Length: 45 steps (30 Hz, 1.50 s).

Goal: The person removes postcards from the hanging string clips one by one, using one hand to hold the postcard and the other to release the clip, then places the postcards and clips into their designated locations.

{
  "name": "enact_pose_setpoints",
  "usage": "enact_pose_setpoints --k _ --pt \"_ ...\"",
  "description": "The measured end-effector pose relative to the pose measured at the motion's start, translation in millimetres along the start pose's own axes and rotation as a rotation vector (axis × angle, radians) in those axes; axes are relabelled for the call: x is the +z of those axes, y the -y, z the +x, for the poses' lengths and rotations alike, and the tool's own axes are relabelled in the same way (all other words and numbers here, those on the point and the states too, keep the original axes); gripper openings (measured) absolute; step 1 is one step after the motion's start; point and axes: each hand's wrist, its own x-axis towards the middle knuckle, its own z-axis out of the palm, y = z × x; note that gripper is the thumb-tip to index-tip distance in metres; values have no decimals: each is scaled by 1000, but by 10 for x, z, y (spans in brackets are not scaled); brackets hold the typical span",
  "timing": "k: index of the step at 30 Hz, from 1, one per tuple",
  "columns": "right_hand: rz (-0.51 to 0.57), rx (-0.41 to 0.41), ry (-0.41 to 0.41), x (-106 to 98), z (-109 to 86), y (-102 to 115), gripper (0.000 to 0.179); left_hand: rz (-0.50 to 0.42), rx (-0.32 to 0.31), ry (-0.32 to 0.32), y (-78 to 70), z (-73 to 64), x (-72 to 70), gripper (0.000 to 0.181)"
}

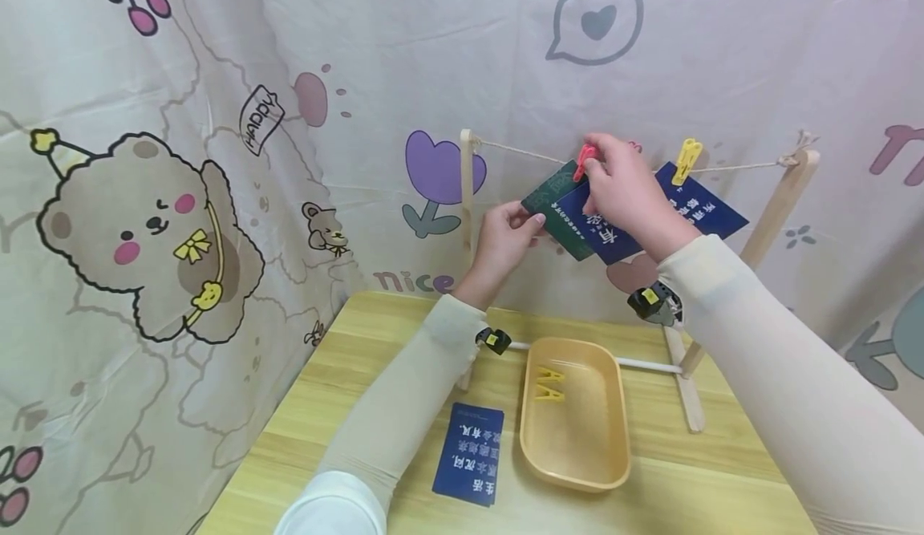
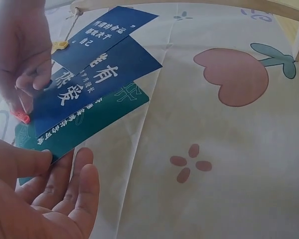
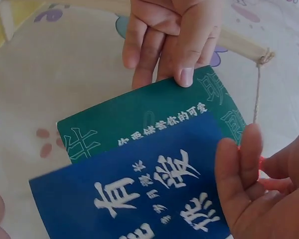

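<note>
My left hand (image 1: 501, 242) pinches a green card (image 3: 134, 117) by its lower left edge, thumb in front and fingers behind. My right hand (image 1: 628, 190) grips a red clothespin (image 1: 583, 163) at the green card's upper corner, on the string (image 1: 516, 149). A middle blue card (image 2: 97, 82) with white characters hangs beside it and overlaps the green one. Further right, a yellow clothespin (image 1: 686, 161) holds another blue card (image 1: 713, 212) on the string. My right hand hides part of the middle card's top, and a bit of pink shows behind that hand.
Wooden posts (image 1: 780, 210) carry the string at both ends. On the table (image 1: 375, 342) below stands an orange tray (image 1: 577, 447) with yellow clothespins (image 1: 549, 385) in it. Blue cards (image 1: 469, 455) lie left of the tray. A printed curtain (image 1: 404, 46) hangs behind.
</note>
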Motion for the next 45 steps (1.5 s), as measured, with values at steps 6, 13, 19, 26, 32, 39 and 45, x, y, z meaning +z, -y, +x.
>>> enact_pose_setpoints --k 6,13,19,26,32,39,45 --pt "154 53 -7 -23 20 -27 48 19 -10 18 -37 -10 -31 19" --pt "215 55 -62 0 16 -19 39 38 -42 23 -68 -30 -64 23" --pt "178 45 -161 37 -5 -14 36 28 -36 31 -68 -42 -80 23" --pt "195 -45 -266 54 -33 -6 35 61 -24 27 -19 -70 -120 22" --pt "205 -140 -369 61 -36 10 33 61 -9 32 21 -110 -161 20" --pt "217 -202 -442 98 -43 28 30 63 -3 51 81 -141 -210 19" --pt "244 -253 -506 122 -177 160 27 82 -13 66 142 -181 -274 19"
